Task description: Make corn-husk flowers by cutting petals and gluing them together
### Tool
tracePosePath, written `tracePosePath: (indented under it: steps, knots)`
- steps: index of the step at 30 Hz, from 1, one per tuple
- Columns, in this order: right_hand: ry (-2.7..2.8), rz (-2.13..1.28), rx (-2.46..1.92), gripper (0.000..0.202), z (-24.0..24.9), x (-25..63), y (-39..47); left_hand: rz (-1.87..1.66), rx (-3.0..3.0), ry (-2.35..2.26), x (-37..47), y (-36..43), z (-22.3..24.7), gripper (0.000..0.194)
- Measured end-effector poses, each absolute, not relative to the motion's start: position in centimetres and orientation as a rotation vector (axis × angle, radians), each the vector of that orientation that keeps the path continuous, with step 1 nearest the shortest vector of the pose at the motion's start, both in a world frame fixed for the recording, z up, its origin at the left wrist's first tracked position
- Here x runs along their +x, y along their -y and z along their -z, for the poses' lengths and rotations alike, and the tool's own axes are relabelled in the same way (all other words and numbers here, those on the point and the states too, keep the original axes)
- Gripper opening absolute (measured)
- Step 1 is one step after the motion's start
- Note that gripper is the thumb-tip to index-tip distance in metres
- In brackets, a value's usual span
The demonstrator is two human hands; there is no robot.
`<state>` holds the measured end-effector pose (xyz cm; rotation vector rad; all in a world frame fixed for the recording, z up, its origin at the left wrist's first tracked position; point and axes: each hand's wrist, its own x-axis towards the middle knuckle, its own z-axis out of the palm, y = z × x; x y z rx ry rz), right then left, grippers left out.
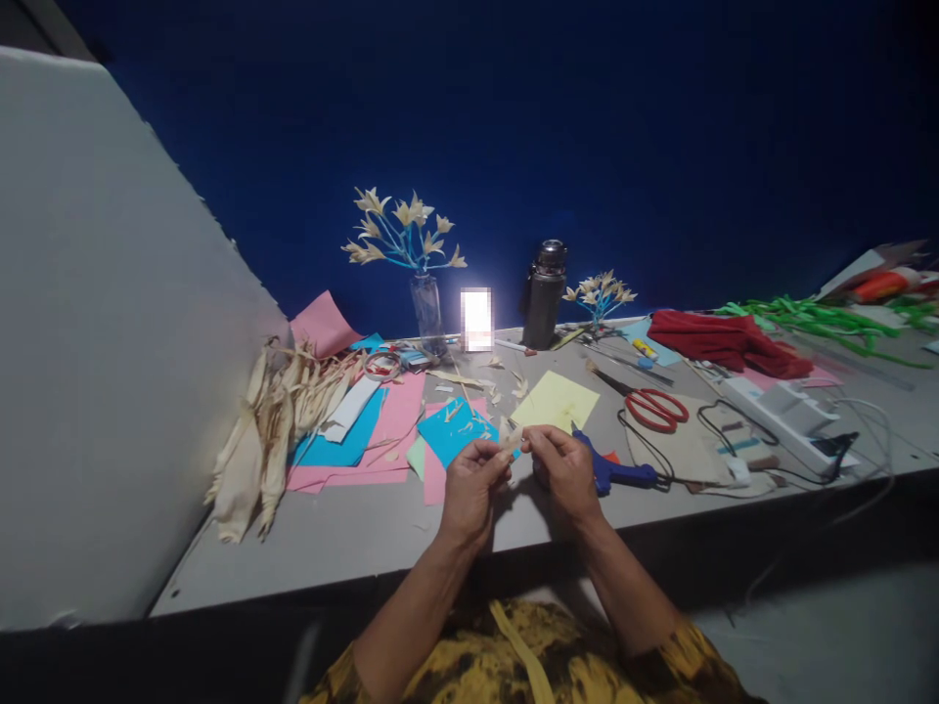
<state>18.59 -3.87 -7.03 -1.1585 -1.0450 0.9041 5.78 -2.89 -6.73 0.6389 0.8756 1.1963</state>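
Note:
My left hand (473,486) pinches a small pale husk piece (512,438) near the table's front. Close on its right, my right hand (564,471) has its fingers pressed together at the edge of that piece; whether it grips the husk or something tiny is too small to tell. Behind my left hand lies a blue paper (456,430) with small husk bits on it. A yellow paper (558,399) lies beyond my right hand. The blue glue gun (620,473) rests just right of my right hand.
Dried husks (268,430) and pink sheets (400,411) cover the left. A vase (427,311) of husk flowers, a bright blurred screen (477,320) and a dark flask (544,298) stand behind. Red-handled scissors (656,409), a red cloth (726,342) and a power strip (788,420) lie right.

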Motion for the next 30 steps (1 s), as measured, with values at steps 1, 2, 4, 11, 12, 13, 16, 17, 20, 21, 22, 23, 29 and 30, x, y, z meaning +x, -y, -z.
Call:
tracePosePath:
  steps: [1, 2, 4, 11, 12, 13, 16, 17, 20, 21, 22, 23, 29, 30]
  knots:
    - [1.059, -0.936, -1.153, 0.035, 7.2, 18.7, 3.9, -1.204, 0.638, -0.874, 5.8, 2.9, 6.7, 0.041]
    - [1.073, -0.966, -1.148, 0.033, 7.3, 18.7, 4.0, -1.212, 0.636, -0.873, 5.8, 2.9, 6.7, 0.043]
    - [1.093, -1.004, -1.142, 0.029, 7.4, 18.7, 4.1, -1.232, 0.63, -0.873, 5.8, 2.9, 6.6, 0.047]
    - [1.133, -1.022, -1.122, 0.021, 7.5, 18.2, 4.2, -1.297, 0.679, -0.919, 5.9, 2.8, 7.3, 0.051]
    - [1.133, -1.017, -1.135, 0.021, 7.5, 18.1, 4.1, -1.311, 0.693, -0.927, 5.9, 2.8, 7.5, 0.05]
    - [1.132, -1.011, -1.149, 0.021, 7.4, 18.1, 4.1, -1.326, 0.702, -0.932, 5.9, 2.8, 7.6, 0.05]
    - [1.128, -1.002, -1.174, 0.022, 7.5, 18.0, 4.1, -1.346, 0.701, -0.935, 6.0, 2.8, 7.7, 0.05]
    - [1.128, -1.002, -1.177, 0.023, 7.5, 18.0, 4.1, -1.346, 0.697, -0.933, 6.0, 2.8, 7.8, 0.05]
    - [1.134, -1.006, -1.168, 0.024, 7.6, 18.1, 4.1, -1.349, 0.697, -0.924, 6.1, 2.9, 7.8, 0.049]
    - [1.134, -1.008, -1.161, 0.024, 7.6, 18.1, 4.1, -1.352, 0.701, -0.926, 6.1, 2.9, 7.8, 0.049]
    - [1.132, -1.009, -1.152, 0.024, 7.6, 18.1, 4.1, -1.353, 0.707, -0.932, 6.1, 2.9, 7.8, 0.05]
    - [1.13, -1.011, -1.141, 0.024, 7.6, 18.1, 4.0, -1.351, 0.713, -0.941, 6.1, 3.0, 7.8, 0.05]
    - [1.123, -1.027, -1.107, 0.025, 7.1, 18.2, 4.0, -1.304, 0.71, -0.97, 6.0, 3.2, 7.1, 0.052]
    - [1.123, -1.025, -1.108, 0.025, 7.0, 18.2, 4.0, -1.302, 0.707, -0.967, 6.0, 3.2, 7.0, 0.053]
